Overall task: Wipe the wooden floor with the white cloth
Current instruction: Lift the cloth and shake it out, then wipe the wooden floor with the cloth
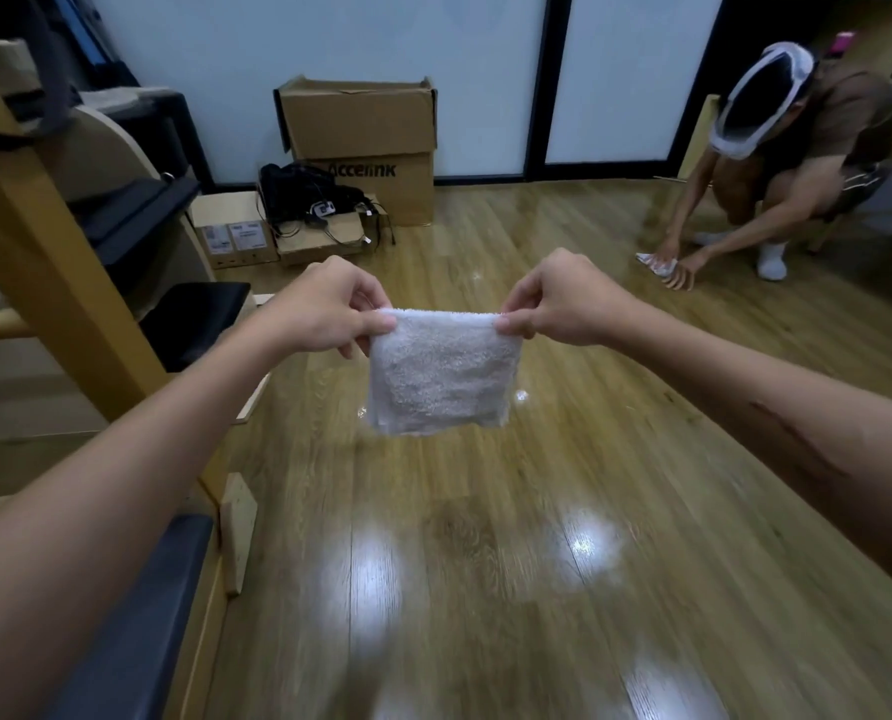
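Note:
A folded white cloth [441, 374] hangs in the air above the wooden floor [485, 563], held flat by its two top corners. My left hand [324, 306] pinches the top left corner between thumb and fingers. My right hand [563, 298] pinches the top right corner the same way. The cloth's lower edge hangs free, clear of the floor. The floor is glossy, with bright light reflections on the planks below the cloth.
Wooden furniture with dark padded parts [70, 283] lines the left side. Cardboard boxes [361, 142] and a tangle of black cables [319, 205] stand at the back wall. Another person [776, 168] crouches at the far right, with a hand on a white cloth [654, 262] on the floor.

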